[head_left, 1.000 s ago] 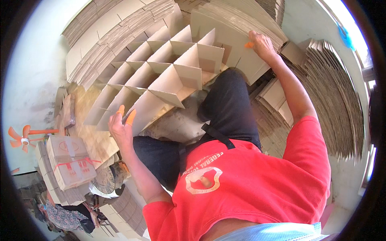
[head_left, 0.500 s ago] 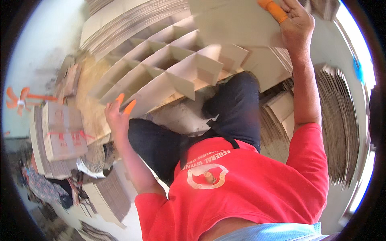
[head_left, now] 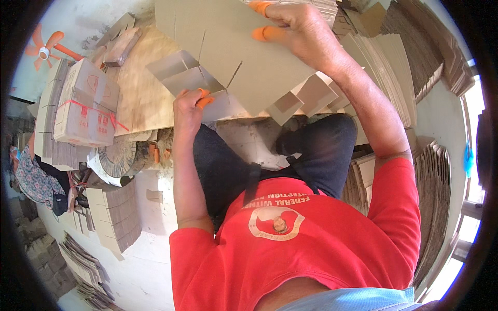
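Observation:
A flat tan cardboard sheet (head_left: 218, 36) with dark slits lies tilted over a cardboard divider grid (head_left: 181, 78), hiding most of it. Some grid panels (head_left: 311, 96) stick out past the sheet's near right edge. My right hand (head_left: 311, 39) grips the sheet at its upper right, with orange covers on its thumb and a finger. At the grid's near left corner, my left hand (head_left: 189, 109) is closed, pinching the divider's edge between orange-covered fingertips.
The wooden table (head_left: 140, 93) holds the work. A taped carton (head_left: 88, 103) with red strapping and an orange fan (head_left: 45, 52) stand at left. Stacked cardboard (head_left: 381, 72) is at right, with more stacks (head_left: 114, 212) on the floor. My knees are under the table's near edge.
My right hand has brought the sheet left and nearer, covering the grid that showed openly before. My left hand has gone from spread fingers to a pinch. The view has shifted.

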A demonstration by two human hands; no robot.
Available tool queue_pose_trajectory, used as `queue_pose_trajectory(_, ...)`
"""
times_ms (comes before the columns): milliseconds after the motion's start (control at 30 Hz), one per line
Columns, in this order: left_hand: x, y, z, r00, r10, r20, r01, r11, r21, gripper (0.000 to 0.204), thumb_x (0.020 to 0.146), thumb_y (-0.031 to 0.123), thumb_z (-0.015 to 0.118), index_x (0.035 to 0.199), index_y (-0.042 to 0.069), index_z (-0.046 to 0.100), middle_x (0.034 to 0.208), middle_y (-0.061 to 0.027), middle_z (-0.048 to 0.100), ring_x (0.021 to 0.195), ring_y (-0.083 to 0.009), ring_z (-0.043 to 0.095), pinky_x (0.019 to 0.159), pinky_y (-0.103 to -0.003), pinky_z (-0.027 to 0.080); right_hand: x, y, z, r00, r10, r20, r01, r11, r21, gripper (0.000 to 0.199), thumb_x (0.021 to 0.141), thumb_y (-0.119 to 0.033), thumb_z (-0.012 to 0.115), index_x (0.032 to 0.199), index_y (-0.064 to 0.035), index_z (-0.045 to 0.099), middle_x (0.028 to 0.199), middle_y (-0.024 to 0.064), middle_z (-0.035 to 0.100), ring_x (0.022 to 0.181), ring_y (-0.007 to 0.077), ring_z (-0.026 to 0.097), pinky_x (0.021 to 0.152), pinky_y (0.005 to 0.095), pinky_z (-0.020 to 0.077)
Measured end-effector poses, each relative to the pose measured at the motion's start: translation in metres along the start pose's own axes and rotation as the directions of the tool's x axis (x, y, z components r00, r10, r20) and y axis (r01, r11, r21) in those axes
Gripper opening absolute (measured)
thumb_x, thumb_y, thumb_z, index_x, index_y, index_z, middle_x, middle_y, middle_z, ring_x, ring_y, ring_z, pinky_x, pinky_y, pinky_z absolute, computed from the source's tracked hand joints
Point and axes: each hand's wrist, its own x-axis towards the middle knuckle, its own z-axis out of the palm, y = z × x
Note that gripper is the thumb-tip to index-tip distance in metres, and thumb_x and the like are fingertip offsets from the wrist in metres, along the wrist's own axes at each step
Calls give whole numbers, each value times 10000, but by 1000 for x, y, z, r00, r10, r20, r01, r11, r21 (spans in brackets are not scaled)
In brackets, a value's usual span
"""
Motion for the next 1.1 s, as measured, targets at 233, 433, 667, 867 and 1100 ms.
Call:
queue_pose_trajectory(233,2,-8,1,1000,13,0,-13,1000,-19,145,694,17,738,835,14,707,751,-100,669,682,-224,540,623,-323,452,15,-17,20,987,49,154,-34,995,-97,288,807,-84,683,1069,20,627,995,178,658,736,210,628,716,328,512)
queue_pose_trajectory(433,3,-10,5,1000,9,-30,-11,998,-61,109,685,21,722,766,8,652,712,-114,638,677,-293,520,655,-384,440,22,-8,45,977,-71,203,86,994,-67,203,781,-58,668,958,28,615,827,265,612,786,424,609,692,425,505)
queue_pose_trajectory(667,6,-9,8,999,-35,-12,35,999,7,150,692,-3,728,837,10,690,775,-118,665,724,-260,561,655,-364,470,16,10,89,937,-77,340,149,971,-190,248,797,-51,659,983,49,528,894,242,619,797,457,569,669,450,480)
queue_pose_trajectory(867,6,-12,6,1000,-31,3,31,999,-8,154,691,2,726,842,22,704,778,-125,663,739,-274,566,666,-369,478,15,-9,76,911,-38,410,82,993,-89,301,750,20,646,985,100,476,844,292,618,878,450,613,723,467,502)
queue_pose_trajectory(1100,6,-14,9,1000,-5,-5,5,1000,-2,87,707,42,710,786,33,673,719,-105,638,740,-302,550,681,-405,467,8,0,92,908,6,420,45,993,-112,258,748,38,612,989,66,527,857,279,607,872,433,600,694,445,487)
